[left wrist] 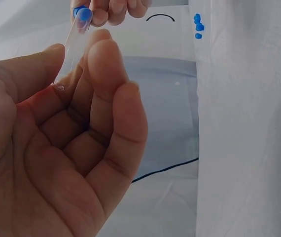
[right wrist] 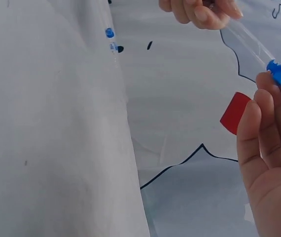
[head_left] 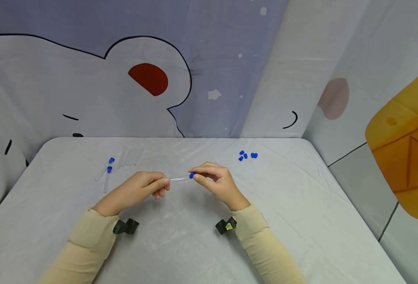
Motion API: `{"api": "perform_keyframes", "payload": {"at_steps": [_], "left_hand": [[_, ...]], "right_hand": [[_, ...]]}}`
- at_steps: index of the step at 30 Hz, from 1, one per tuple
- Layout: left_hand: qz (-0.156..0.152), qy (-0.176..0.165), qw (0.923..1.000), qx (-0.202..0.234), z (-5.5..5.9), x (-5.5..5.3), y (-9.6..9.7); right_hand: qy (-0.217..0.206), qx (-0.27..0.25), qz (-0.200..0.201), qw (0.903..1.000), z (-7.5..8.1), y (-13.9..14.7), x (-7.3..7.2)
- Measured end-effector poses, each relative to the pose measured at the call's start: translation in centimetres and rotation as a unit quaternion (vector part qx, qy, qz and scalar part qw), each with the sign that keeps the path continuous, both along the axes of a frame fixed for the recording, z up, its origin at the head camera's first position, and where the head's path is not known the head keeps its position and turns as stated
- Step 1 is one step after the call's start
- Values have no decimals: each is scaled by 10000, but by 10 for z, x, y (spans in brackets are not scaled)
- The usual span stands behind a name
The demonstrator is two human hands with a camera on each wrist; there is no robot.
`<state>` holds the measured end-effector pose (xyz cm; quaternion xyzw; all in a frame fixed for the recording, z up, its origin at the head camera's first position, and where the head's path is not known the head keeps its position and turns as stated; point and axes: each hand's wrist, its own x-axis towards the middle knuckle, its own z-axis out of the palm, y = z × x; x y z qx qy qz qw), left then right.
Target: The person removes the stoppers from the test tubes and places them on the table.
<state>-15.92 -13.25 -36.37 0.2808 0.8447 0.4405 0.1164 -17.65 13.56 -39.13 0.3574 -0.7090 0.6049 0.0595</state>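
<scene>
A clear test tube (head_left: pixel 179 179) lies nearly level between my two hands, above the middle of the table. My left hand (head_left: pixel 143 187) pinches its rounded end between thumb and fingers. At the other end, my right hand (head_left: pixel 217 182) holds the blue cap (head_left: pixel 192 175) between thumb and fingertips. The cap sits at the tube's mouth; how far it is on cannot be told. In the left wrist view the tube (left wrist: pixel 74 52) slants up to the blue cap. The right wrist view has the cap (right wrist: pixel 276 73) pinched by the right fingers.
Two tubes with blue caps (head_left: pixel 109 169) lie at the left of the white-covered table (head_left: pixel 301 221). Several clear tubes without caps (head_left: pixel 131 157) lie behind them. Several loose blue caps (head_left: pixel 245 156) are grouped at the back right. A printed cloth wall (head_left: pixel 223 71) rises behind the table.
</scene>
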Motion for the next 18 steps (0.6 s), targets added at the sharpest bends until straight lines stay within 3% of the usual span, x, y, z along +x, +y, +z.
{"api": "perform_keyframes", "payload": {"at_steps": [10, 18], "left_hand": [[97, 123, 9997, -166, -1, 0, -1], [501, 153, 9985, -160, -6, -3, -6]], "right_hand": [[-666, -53, -53, 9978, 2, 2, 1], [-787, -204, -388, 9959, -1, 6, -4]]}}
